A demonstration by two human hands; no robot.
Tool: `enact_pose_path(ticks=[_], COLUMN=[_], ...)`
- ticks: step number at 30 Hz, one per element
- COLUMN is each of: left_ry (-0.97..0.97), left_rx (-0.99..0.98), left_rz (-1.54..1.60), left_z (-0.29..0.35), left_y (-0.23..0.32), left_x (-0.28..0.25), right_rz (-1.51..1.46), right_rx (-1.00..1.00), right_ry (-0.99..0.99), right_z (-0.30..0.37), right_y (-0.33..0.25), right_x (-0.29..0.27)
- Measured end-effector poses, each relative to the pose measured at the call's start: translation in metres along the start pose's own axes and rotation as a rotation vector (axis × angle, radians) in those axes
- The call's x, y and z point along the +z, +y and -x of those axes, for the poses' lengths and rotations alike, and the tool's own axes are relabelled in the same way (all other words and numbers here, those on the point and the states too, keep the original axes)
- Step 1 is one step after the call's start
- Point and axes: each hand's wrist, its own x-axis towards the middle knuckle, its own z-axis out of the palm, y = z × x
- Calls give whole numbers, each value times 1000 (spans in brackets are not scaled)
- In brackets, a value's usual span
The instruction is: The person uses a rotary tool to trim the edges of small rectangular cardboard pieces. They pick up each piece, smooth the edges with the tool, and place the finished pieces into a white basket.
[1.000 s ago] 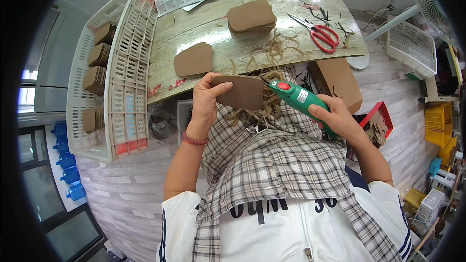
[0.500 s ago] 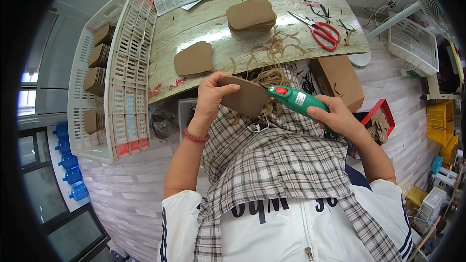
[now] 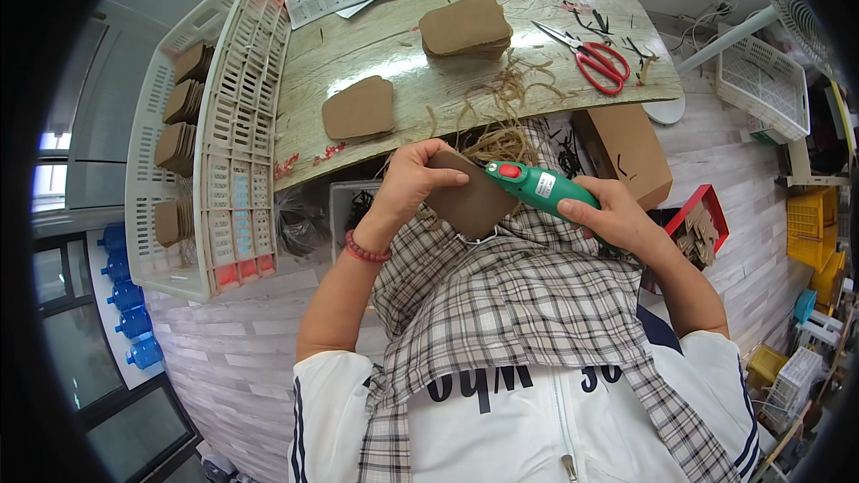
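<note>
A brown piece (image 3: 476, 204) is held above the lap, short of the table (image 3: 376, 54) edge. It is pinched at its left end by the left hand (image 3: 413, 181), thumb on top. A green cutter (image 3: 541, 183) is gripped around its body by the right hand (image 3: 616, 212). Its nose is set at the piece's upper right edge; whether the tip touches cannot be told.

The space just beyond is crowded by tangled strips (image 3: 506, 136), spilled over the table edge. On the table are laid a low stack (image 3: 358, 110), a taller stack (image 3: 465, 27), red-handled scissors (image 3: 601, 67) with blades parted, and papers (image 3: 344, 0) at the far left. The left side is walled off by a white crate (image 3: 234, 152), in which brown pieces are stood in rows. On the right, below the table, are seen a cardboard box (image 3: 625, 159) and a red tray (image 3: 685, 212) filled with scraps.

The held piece is flat, matt and round-cornered; its material cannot be determined. The strips are thin, curled and tan. The tabletop is streaked and glossy, the crate slotted plastic. The lap is covered by a checked, creased cloth apron (image 3: 510, 304).
</note>
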Motion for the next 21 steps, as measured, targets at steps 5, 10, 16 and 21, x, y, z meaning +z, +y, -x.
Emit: enact_pose_path(ticks=[5, 10, 16, 21], left_ry=[-50, -114, -166, 335], left_rx=[-31, -93, -73, 205], left_rz=[-29, -96, -39, 174], left_z=[0, -3, -4, -20], left_y=[6, 8, 11, 18], left_x=[2, 2, 8, -85], right_rz=[-3, -28, -135, -214], right_rx=[-44, -59, -110, -103], right_ry=[14, 11, -13, 162], right_z=[-3, -6, -20, -12], right_y=[-1, -6, -5, 6], right_x=[2, 5, 14, 8])
